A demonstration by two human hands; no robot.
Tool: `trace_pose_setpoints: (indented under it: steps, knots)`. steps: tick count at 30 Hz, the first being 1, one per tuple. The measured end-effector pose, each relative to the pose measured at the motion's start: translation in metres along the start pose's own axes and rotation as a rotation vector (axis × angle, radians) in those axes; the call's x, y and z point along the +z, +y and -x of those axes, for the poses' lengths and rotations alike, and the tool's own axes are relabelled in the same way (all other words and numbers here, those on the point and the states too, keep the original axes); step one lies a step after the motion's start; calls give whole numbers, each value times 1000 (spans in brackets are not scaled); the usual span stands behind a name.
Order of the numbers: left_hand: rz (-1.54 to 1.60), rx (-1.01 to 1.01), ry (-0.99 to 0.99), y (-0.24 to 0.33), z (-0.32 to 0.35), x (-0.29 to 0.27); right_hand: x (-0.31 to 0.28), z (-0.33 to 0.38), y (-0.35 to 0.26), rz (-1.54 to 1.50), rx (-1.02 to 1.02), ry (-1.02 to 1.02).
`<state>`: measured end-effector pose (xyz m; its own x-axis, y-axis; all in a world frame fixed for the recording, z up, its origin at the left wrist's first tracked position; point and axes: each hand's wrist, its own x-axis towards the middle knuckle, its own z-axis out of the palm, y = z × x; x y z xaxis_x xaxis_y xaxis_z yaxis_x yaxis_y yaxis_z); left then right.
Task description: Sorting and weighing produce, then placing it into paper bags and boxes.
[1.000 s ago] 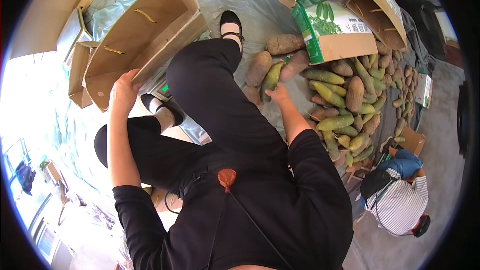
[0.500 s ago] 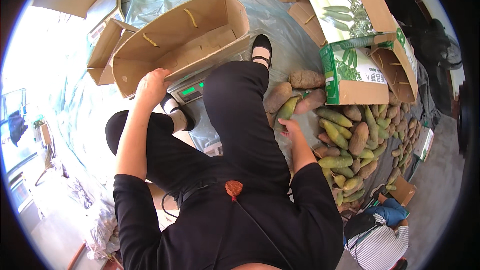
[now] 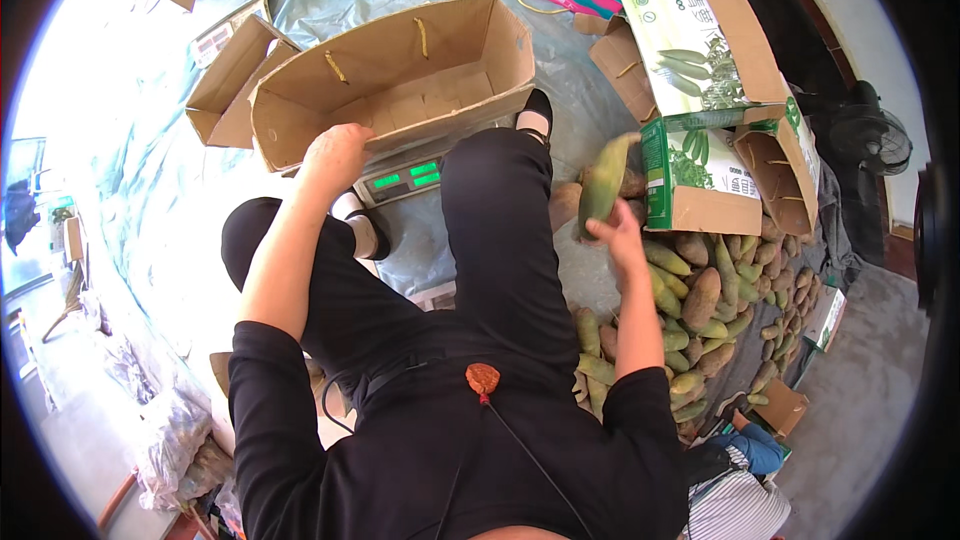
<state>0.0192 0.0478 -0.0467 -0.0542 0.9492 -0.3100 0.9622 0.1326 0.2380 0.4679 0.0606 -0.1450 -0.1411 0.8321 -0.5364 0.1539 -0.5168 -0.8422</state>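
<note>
A long open cardboard box point(image 3: 290, 135) with yellow rope handles rests on a digital scale point(image 3: 402, 180) with green lit displays. My left hand point(image 3: 336, 157) is closed on the box's near rim, left of its middle. Over to the right, my right hand point(image 3: 622, 235) grips the lower end of a green radish point(image 3: 604, 180), held upright and pale at its top. Just behind it lie several brown, earthy radishes point(image 3: 563, 205), partly hidden. A large pile of green and brown radishes point(image 3: 703, 300) spreads beyond my right forearm.
Printed cartons point(image 3: 690, 40) stand at the upper right, with an open carton point(image 3: 775, 180) beside them. Another cardboard box point(image 3: 235, 80) sits left of the scale. A fan point(image 3: 875, 130) is at the far right; a person in a striped top point(image 3: 735, 505) is at the lower right.
My right hand has lifted the green radish off the heap and tilted it upright. My left hand stays on the box rim. The whole view has shifted slightly.
</note>
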Motion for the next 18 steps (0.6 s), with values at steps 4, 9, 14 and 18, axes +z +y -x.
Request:
trace_pose_setpoints:
  steps: [4, 9, 14, 18]
  knots:
    - [-30, 6, 5, -5, 1, 1, 32, -28, -103, 120, -378, -132]
    - [-65, 12, -10, -7, -2, 5, 89, -58, -193, 716, -757, -98]
    - [-63, 16, -24, -3, -2, 0, 159, -67, -227, 1168, -1005, -109]
    - [-74, 13, -30, -7, -1, 4, 206, -82, -220, 1510, -980, -210]
